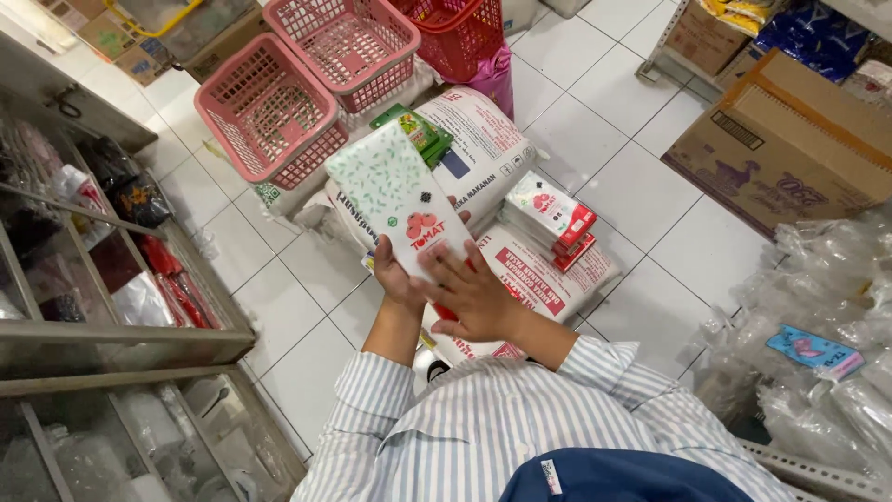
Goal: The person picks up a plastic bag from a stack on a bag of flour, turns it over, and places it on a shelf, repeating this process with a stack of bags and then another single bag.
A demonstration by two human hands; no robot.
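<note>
From the head view, both hands meet at the near end of a flat white pack point(395, 197) patterned with small green flecks and a red fruit mark, held up over the sacks on the floor. The left hand point(398, 279) grips the pack's near edge from underneath; its fingers are hidden behind the pack, so only the thumb side and wrist show. The right hand point(474, 296) lies over the pack's near right corner with fingers spread and lightly curled, pressing on it. What lies directly under the hands is covered by them.

Below are stacked white sacks point(483, 139) with red print, partly hidden by the pack. A small bundle of red-and-white packets point(553, 216) rests on the sacks to the right, and green packets point(423, 130) peek out behind the pack's far edge. Two pink baskets point(269, 112) and a red basket point(455, 33), cut off at the top, stand on the far side. The floor point(604, 121) is white tile. A glass display case point(102, 307) fills the left; its contents are blurred. A cardboard box point(790, 149) and clear plastic bags point(818, 325) sit on the right.
</note>
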